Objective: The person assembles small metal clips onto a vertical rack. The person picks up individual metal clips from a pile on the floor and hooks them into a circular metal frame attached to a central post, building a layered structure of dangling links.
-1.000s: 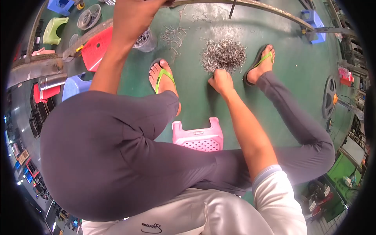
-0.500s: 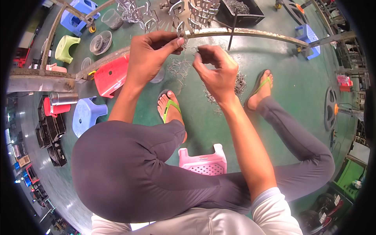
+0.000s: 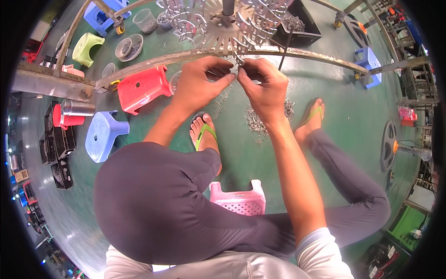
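Curved metal pieces hang around a round slotted metal rack (image 3: pixel 223 35) at the top centre. Just below its near edge, my left hand (image 3: pixel 202 83) and my right hand (image 3: pixel 264 86) almost meet. Thumb and fingers of each hand are pinched together at a small metal piece (image 3: pixel 238 60) at the rack's edge. Exactly what each hand grips is too small to make out. Under the hands, a pile of small metal hooks (image 3: pixel 256 122) lies on the green floor.
A rusty metal frame bar (image 3: pixel 311 56) crosses in front of me. A black bin (image 3: pixel 297 25) of metal parts stands behind it. Left are a red stool (image 3: pixel 143 90), a blue stool (image 3: pixel 104 136) and tubs of parts (image 3: pixel 129 48). A pink stool (image 3: pixel 239 200) is near my legs.
My right hand has moved up to the rack's edge, and my left hand has shifted right and down. The hands are closer together. The view has shifted, showing more of the rack.
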Demonstrator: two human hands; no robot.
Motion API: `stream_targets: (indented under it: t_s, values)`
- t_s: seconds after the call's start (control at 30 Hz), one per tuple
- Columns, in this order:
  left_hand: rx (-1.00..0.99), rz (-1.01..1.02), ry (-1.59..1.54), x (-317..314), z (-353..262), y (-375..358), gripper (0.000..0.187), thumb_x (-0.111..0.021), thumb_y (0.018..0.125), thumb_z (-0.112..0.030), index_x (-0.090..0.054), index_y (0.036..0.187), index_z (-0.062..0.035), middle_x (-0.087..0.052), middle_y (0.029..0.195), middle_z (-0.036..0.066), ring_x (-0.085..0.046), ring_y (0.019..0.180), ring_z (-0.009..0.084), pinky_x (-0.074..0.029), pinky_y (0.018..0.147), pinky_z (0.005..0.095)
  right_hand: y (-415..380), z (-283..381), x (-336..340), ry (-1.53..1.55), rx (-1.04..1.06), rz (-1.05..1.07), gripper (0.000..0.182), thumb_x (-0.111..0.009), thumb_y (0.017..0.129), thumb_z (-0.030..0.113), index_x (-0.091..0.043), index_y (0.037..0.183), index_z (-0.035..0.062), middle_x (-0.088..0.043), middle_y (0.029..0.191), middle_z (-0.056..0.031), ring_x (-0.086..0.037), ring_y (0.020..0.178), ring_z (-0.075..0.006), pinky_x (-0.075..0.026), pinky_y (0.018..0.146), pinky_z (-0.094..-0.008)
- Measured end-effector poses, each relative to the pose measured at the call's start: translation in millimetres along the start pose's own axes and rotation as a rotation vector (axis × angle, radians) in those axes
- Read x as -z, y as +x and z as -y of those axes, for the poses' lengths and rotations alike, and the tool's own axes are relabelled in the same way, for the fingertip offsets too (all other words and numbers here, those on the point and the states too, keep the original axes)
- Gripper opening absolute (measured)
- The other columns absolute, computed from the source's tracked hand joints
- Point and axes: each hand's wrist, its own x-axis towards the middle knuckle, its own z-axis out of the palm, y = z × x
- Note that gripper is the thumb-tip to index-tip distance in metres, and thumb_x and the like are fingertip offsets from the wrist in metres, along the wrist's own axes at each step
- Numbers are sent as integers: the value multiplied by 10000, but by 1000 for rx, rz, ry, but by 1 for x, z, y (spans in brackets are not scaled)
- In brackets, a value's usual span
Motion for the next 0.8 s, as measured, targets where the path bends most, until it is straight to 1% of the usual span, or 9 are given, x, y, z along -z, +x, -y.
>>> stream_targets:
  t_s: [0.07, 0.2, 0.3, 0.4, 0.43, 0.53, 0.6, 0.7, 0.8]
  values:
    - [-3, 5, -10, -4, 5, 0, 215, -800, 916, -97, -768, 1108, -6, -791, 1012, 68, -733, 942, 139, -578, 886, 300, 2, 0, 1, 13, -47, 20, 149, -780, 840, 18, -745, 982, -9, -756, 872, -126, -768, 780, -212, -605, 721, -322]
    - [-171, -57, 96, -6, 6, 2, 149, -794, 909, -93, -786, 1033, -10, -785, 939, 83, -748, 858, 154, -579, 796, 296, 6, 4, 4, -30, -88, 63, 154, -773, 847, 47, -747, 986, -12, -761, 859, -139, -772, 780, -225, -598, 725, -325]
    - [-194, -110, 102, -9, 9, 2, 139, -796, 891, -89, -781, 995, 1, -769, 884, 101, -747, 810, 173, -571, 740, 307, 12, 15, 7, -96, -58, 133, 163, -771, 855, 71, -752, 987, -23, -758, 875, -159, -770, 776, -245, -598, 734, -340]
    - [-227, -139, 132, -7, 11, 5, 147, -795, 873, -84, -770, 982, 13, -758, 860, 113, -746, 798, 180, -565, 725, 322, 22, 32, 9, -144, -65, 215, 189, -778, 856, 97, -767, 995, -30, -750, 883, -177, -774, 791, -247, -595, 724, -340]
    - [-219, -139, 124, -7, 11, 5, 149, -794, 869, -83, -769, 980, 14, -758, 861, 115, -744, 794, 182, -565, 725, 325, 28, 39, 10, -193, -91, 229, 226, -775, 864, 143, -774, 978, -53, -752, 853, -202, -774, 774, -262, -586, 710, -353]
    - [-225, -148, 126, -8, 14, 9, 151, -794, 861, -86, -768, 972, 13, -757, 862, 120, -738, 784, 185, -565, 728, 329, 39, 41, 5, -235, -194, 236, 277, -770, 868, 187, -766, 948, -77, -751, 811, -219, -769, 739, -287, -575, 698, -370]
    - [-258, -170, 160, -8, 16, 12, 146, -797, 861, -92, -767, 961, 11, -755, 860, 123, -732, 779, 185, -566, 732, 329, 45, 46, 0, -260, -195, 213, 283, -756, 857, 196, -767, 920, -80, -741, 774, -231, -763, 710, -310, -572, 701, -379]
    - [-126, -221, 33, -13, 16, 11, 171, -804, 873, -105, -750, 944, 41, -761, 858, 120, -731, 782, 187, -566, 734, 326, 56, 41, -4, -289, -256, 226, 275, -754, 827, 189, -785, 927, -66, -757, 790, -219, -773, 723, -291, -583, 721, -360]
    - [209, -123, -72, -10, 22, 16, 245, -770, 911, -124, -740, 1076, 56, -772, 953, 118, -757, 869, 217, -601, 760, 347, 63, 31, -4, -303, -322, 206, 296, -763, 824, 205, -794, 958, -56, -774, 817, -207, -778, 732, -264, -590, 730, -350]
